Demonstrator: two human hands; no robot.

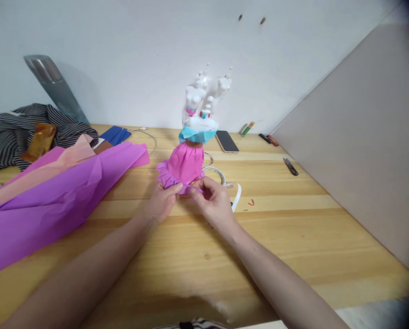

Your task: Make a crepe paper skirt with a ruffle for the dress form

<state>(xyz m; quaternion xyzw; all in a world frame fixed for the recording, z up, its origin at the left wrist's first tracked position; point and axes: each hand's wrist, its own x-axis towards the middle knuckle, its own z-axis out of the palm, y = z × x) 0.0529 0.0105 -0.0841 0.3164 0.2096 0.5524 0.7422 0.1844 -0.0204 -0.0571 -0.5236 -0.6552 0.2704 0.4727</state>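
Observation:
A small paper figure [186,162] stands upright between my hands, with a gathered pink paper skirt, a brown band above it and a light-blue ruffled paper top. Purple paper frill [164,175] runs round the skirt's bottom edge. My left hand [163,200] grips the frill at the front left, thumb on top. On the front right, my right hand [215,201] pinches the same frill between thumb and fingers. Glossy white figurines [195,97] rise directly behind the blue paper. A white tape roll [221,172] lies just beyond my right hand, beside a curled white strip [237,197].
Purple paper sheets [63,196], a peach sheet [63,160] and striped cloth [5,132] cover the left side. Blue pieces [115,135] lie behind them. A phone [227,141], a green tube [247,129] and a box cutter [290,167] are on the right, near a side panel [362,128].

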